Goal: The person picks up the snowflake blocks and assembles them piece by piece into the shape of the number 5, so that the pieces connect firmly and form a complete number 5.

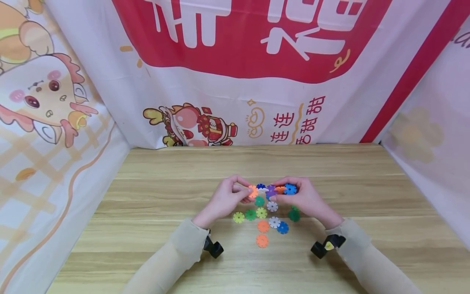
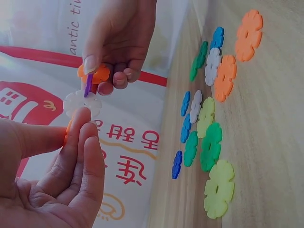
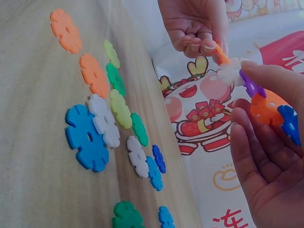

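Above the table a chain of notched, flower-shaped plastic linking discs hangs between both hands. My left hand (image 1: 225,200) pinches the orange disc (image 1: 253,191) at its left end, between thumb and fingers. A white disc (image 3: 231,71) joins that one and meets a purple disc (image 3: 251,85) standing edge-on. With thumb and fingers my right hand (image 1: 304,198) grips the chain at the purple disc. Beyond it, another orange disc (image 3: 267,108) and a blue disc (image 3: 289,124) extend along the right palm, partly hidden by the hand in the head view.
Loose discs lie flat on the wooden table (image 1: 165,245) below the hands, among them a yellow disc (image 1: 238,217), an orange disc (image 1: 262,240), a blue disc (image 1: 282,227) and a green disc (image 1: 294,215). A printed cloth (image 1: 205,90) stands behind the table.
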The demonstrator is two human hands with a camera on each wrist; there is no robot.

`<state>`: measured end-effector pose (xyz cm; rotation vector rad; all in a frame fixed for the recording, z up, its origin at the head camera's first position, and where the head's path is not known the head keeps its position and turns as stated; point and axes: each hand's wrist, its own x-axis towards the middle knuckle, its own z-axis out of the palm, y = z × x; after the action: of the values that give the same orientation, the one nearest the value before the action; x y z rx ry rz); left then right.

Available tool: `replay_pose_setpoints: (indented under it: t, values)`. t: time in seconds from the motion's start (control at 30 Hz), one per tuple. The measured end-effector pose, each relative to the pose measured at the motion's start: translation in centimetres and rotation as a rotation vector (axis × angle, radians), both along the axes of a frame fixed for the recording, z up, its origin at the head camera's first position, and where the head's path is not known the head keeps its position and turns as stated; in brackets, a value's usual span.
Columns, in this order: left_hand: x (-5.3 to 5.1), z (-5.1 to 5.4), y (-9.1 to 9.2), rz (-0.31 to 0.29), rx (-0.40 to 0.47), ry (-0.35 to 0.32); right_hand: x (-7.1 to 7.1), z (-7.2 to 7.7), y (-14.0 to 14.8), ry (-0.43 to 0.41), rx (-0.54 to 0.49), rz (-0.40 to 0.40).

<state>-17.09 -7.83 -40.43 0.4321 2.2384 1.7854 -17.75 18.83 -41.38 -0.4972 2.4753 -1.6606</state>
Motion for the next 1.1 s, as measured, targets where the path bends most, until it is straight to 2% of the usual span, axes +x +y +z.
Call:
replay_pose_setpoints:
  t: [0.17, 0.47, 0.7, 0.9, 1.1]
  values:
    - [0.0, 0.0, 0.0, 0.002, 0.010, -0.014, 0.0, -0.3, -0.2, -0.001, -0.045, 0.005]
    - [0.0, 0.0, 0.2, -0.007, 0.017, -0.007, -0.1, -0.7, -0.6, 0.021, -0.105, 0.074]
    - [0.1, -0.5, 0.6, -0.007, 0.021, 0.005, -0.1, -0.9, -0.7, 0.050, -0.099, 0.022]
    - [0.3, -0.7, 1.2, 0.031, 0.057, 0.015, -0.1, -1.2, -0.9, 0.050, -0.068, -0.031]
    - [0.4, -0.9, 1.6, 0.076, 0.078, -0.003, -0.2, -1.3, -1.0, 0.063, -0.068, -0.056]
